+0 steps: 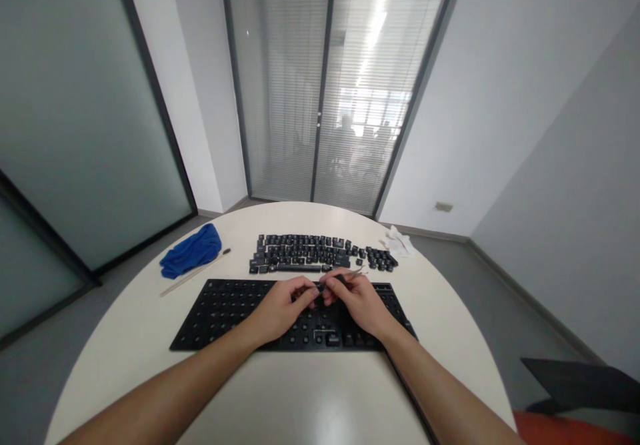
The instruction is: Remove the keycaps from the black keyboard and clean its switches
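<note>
A black keyboard base [220, 311] with its keycaps taken off lies on the round white table [280, 398]. Both hands hover over its middle. My left hand [280, 308] is closed in a pinch on a small dark piece, too small to name. My right hand [357, 301] is closed on a thin metal tool [356, 273] whose tip points up and right. The fingertips of the two hands meet. Behind the base, the removed keycaps [320, 253] are laid out in rows in keyboard order.
A blue cloth [191, 250] lies at the table's left, with a thin wooden-handled brush [195, 273] beside it. A crumpled white tissue [400, 240] sits at the far right. Glass partitions and blinds stand behind. A dark chair part [585, 381] shows at the lower right.
</note>
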`<control>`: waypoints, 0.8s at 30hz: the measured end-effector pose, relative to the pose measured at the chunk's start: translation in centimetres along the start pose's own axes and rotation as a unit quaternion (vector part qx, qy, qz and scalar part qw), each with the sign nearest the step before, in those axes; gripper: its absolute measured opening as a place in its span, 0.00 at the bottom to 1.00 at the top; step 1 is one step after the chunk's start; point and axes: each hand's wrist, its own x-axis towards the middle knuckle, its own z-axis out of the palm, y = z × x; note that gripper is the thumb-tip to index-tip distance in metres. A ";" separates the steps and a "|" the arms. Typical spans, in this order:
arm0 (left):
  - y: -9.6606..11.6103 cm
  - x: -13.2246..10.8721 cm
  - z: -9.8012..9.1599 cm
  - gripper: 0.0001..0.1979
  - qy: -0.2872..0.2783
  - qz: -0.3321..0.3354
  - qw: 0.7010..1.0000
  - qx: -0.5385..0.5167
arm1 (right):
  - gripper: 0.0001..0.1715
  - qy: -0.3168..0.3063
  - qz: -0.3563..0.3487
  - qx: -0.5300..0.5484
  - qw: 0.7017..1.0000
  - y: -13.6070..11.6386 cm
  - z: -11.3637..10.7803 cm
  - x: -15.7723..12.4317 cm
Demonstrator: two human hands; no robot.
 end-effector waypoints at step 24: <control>0.2 -0.1 0.5 0.17 0.039 -0.063 0.996 -0.057 | 0.16 -0.002 0.001 -0.003 1.000 -0.1 -0.1 -0.3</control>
